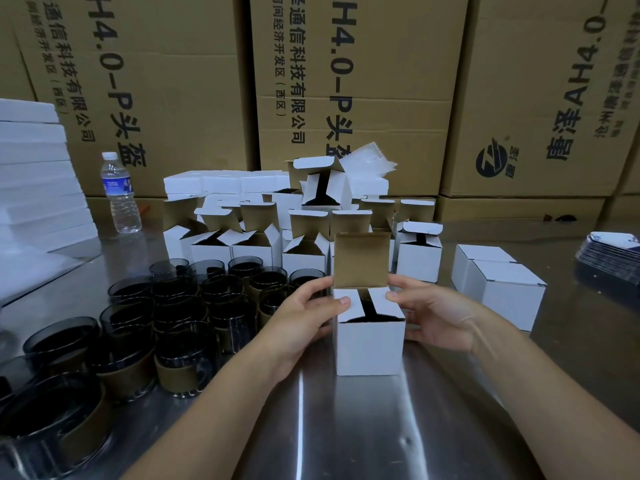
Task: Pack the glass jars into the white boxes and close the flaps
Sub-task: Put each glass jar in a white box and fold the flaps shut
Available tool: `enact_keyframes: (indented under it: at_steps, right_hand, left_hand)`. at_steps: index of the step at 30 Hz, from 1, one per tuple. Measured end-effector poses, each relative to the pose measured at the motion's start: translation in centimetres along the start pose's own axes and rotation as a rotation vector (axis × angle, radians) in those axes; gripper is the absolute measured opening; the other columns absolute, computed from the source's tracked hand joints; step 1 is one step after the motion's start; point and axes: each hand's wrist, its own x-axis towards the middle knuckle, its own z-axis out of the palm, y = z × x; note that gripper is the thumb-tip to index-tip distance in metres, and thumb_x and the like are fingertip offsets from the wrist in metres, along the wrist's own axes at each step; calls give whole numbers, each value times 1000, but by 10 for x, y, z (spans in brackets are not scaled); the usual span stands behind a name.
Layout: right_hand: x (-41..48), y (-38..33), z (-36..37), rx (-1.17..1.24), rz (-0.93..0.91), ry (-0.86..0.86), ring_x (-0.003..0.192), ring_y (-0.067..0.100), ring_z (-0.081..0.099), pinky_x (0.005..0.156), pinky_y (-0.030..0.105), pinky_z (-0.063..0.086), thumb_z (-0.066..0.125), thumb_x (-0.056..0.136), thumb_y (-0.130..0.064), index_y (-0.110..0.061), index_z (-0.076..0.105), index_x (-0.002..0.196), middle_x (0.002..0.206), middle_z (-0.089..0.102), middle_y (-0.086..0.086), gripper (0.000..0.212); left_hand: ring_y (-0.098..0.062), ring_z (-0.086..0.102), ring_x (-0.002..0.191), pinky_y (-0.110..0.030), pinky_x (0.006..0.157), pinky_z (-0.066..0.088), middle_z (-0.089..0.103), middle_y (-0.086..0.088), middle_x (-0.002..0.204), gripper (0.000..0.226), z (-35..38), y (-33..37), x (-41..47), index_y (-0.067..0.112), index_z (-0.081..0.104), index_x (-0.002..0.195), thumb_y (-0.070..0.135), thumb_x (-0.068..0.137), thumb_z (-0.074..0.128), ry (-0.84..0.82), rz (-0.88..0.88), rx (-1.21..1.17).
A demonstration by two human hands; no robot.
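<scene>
Dark, brown-sleeved glass jars (180,306) are clustered left of the small white cardboard box (370,348), whose sides are gripped by the left hand (304,320) and right hand (436,313), thumbs (343,301) pressed on its side flaps (352,312), its lid flap (362,259) upright.

Clear plastic water bottle (119,192): one
Closed white cardboard boxes, right (509,299): two
Dark glass jars (180,313): over fifteen
</scene>
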Motion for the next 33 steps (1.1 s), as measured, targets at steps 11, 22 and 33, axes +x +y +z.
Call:
enact_keyframes:
  at_steps: [11, 22, 33]
  right_hand:
    - [1, 3, -4, 19, -51, -18, 72, 12, 69, 55, 22, 52, 74, 65, -17, -27, 75, 99, 92, 73, -1, 35]
    - [1, 1, -3, -36, -57, 9, 70, 15, 69, 57, 25, 53, 89, 46, -23, -20, 76, 93, 92, 72, 6, 48]
    - [-1, -2, -2, -96, -18, 69, 77, 18, 65, 66, 30, 54, 71, 57, -29, -19, 74, 97, 85, 71, 4, 41]
  left_hand:
    - [-17, 69, 99, -33, 93, 52, 73, -3, 107, 42, -4, -4, 4, 26, 58, 123, 21, 84, 72, -21, -11, -6]
    - [-13, 69, 94, -24, 77, 52, 72, -1, 107, 25, -3, -2, 3, 29, 63, 112, 21, 88, 66, -33, 13, 49]
    - [-14, 71, 91, -18, 64, 52, 73, -2, 105, 25, -4, -1, 2, 27, 62, 115, 21, 90, 62, -28, -28, 13]
